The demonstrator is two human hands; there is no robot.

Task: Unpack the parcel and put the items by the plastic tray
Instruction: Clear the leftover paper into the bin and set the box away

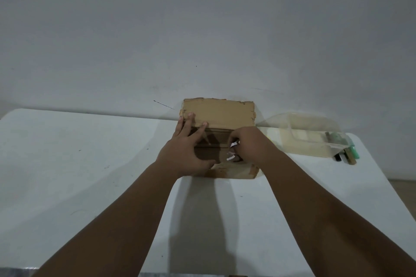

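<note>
A brown cardboard parcel (221, 112) stands on the white table against the wall, its far flap raised. My left hand (184, 144) lies spread on the box's left side, fingertips on the raised flap. My right hand (244, 145) reaches into the open top, its fingers curled around a small shiny wrapped item (231, 154) that is partly hidden. To the right of the box sits the clear plastic tray (299, 132). A green item (353, 153), a black one (337, 157) and a brownish one (350, 159) lie at the tray's right end.
The white table (78, 153) stretches out to the left and toward me; its right edge (382, 175) curves away just past the tray. A plain grey wall (202, 29) rises directly behind the box and tray.
</note>
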